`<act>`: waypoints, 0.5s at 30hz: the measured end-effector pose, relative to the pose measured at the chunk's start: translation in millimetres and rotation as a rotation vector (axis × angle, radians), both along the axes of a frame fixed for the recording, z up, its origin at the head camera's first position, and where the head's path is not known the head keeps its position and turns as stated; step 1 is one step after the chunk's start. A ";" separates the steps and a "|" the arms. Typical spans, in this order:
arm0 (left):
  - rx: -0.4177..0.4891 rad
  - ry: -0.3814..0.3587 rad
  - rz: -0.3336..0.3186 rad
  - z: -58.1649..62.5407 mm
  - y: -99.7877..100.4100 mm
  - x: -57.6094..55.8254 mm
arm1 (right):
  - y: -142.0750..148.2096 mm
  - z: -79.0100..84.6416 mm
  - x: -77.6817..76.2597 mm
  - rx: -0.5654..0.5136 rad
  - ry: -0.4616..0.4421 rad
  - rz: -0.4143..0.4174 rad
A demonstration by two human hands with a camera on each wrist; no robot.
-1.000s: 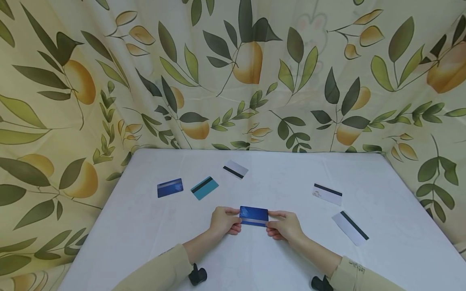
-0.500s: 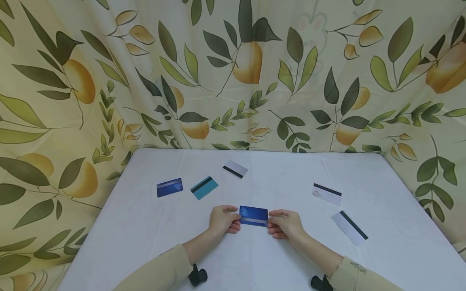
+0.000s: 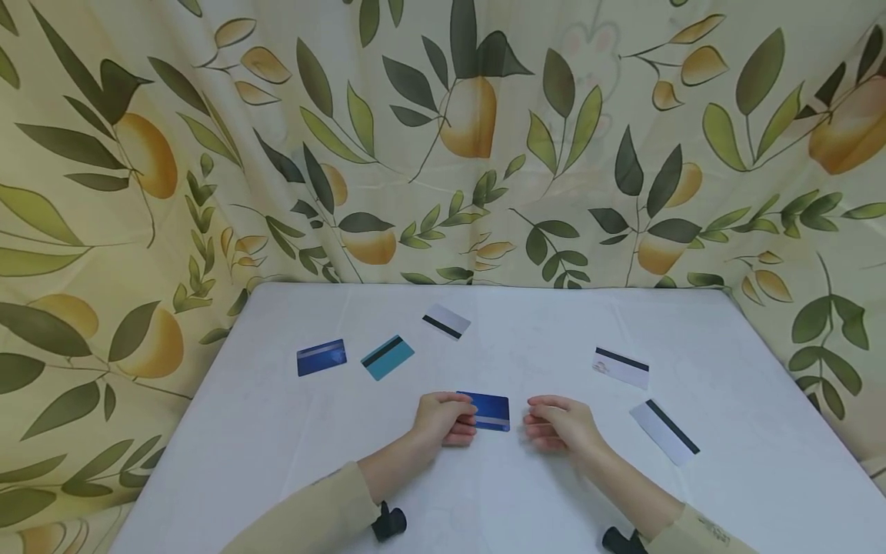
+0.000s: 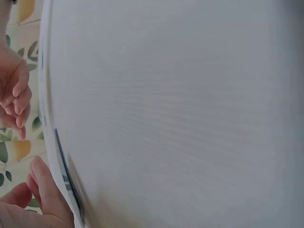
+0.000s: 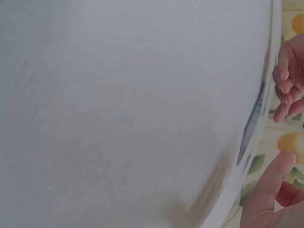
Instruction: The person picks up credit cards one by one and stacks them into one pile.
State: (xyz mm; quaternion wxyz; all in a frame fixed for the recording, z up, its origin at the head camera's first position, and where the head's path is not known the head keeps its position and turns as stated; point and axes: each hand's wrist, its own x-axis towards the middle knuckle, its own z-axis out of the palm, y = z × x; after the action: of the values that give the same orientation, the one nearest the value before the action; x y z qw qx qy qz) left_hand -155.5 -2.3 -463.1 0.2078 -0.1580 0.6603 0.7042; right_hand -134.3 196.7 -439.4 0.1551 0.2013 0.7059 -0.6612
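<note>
A blue bank card with a pale stripe lies on the white table, mid-front. My left hand overlaps its left end in the head view, fingers loosely bent. From the right wrist, this left hand shows raised over the card, not gripping it. To the right of the card, apart from it, is my right hand, fingers relaxed and holding nothing. The left wrist view shows the card almost edge-on, flat on the cloth.
Left of centre lie another blue card, a teal card and a white card with a black stripe. Two more white striped cards lie at right. A fruit-patterned curtain hangs behind the table.
Both hands held the blue card's ends a second ago, then drew off it. The left hand has since shifted right over the card, the right hand further right. The card stayed put.
</note>
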 end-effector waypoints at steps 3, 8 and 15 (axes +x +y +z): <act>0.024 -0.005 -0.012 3.1 9.1 -1.9 | 7.9 2.8 2.7 -0.027 -0.001 -0.019; 0.060 0.011 -0.059 8.4 26.5 -6.1 | 23.4 8.2 8.1 -0.113 -0.008 -0.053; 0.077 0.000 -0.086 8.2 54.2 -12.2 | 51.5 12.5 13.7 -0.232 0.014 -0.070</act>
State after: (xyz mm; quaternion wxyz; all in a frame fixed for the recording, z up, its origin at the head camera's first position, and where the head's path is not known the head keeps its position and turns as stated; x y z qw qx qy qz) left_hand -167.7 51.9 -455.0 0.2437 -0.1214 0.6387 0.7197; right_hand -120.6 248.2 -426.9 0.1493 0.2021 0.6183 -0.7447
